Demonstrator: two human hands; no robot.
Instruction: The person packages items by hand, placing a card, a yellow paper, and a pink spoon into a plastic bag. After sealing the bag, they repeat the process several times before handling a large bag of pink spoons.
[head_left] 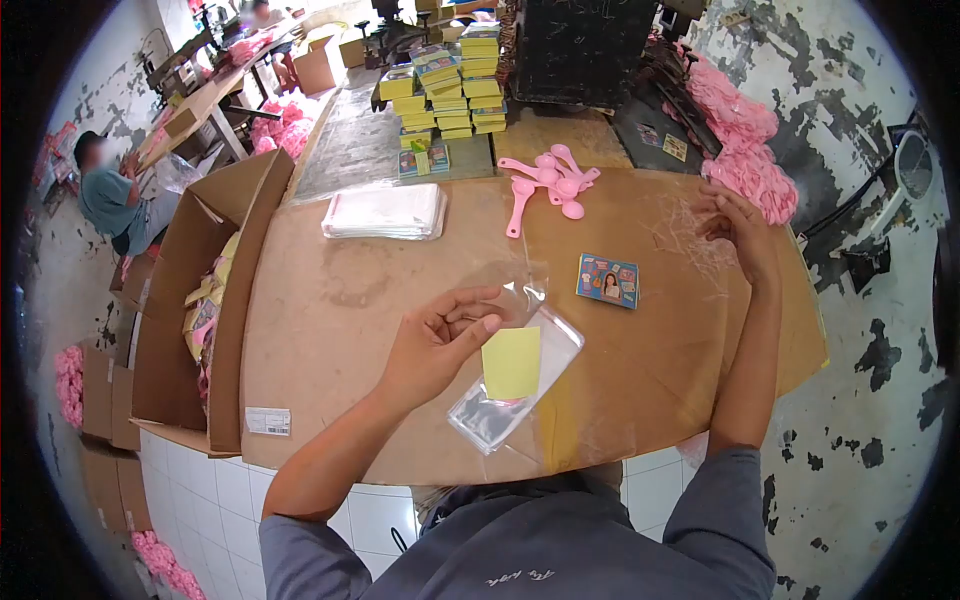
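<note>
The left forearm rises from the bottom of the frame toward the centre, wrist bent. The left hand [440,335] is closed in a pinch, thumb against the fingers, on the upper edge of a clear bag [500,410]. The bag lies slanted on the brown surface [330,300] at the centre of the frame, and a yellow card [511,362] sits inside it just beside the thumb.

The right arm stretches up the right side of the frame, nearly straight. The right hand [740,230] rests at the upper right with its fingers curled down onto the surface. I cannot tell whether it grips anything.

Between the two hands lies a small printed card [607,280], apart from both. Pink spoons [550,180] lie in a loose pile above the centre, and a stack of clear bags [385,212] lies to their left. A heap of pink packets [745,150] sits just above the right hand. An open cardboard box [200,300] stands at the left edge of the surface, and stacks of yellow booklets [450,85] are at the top.
</note>
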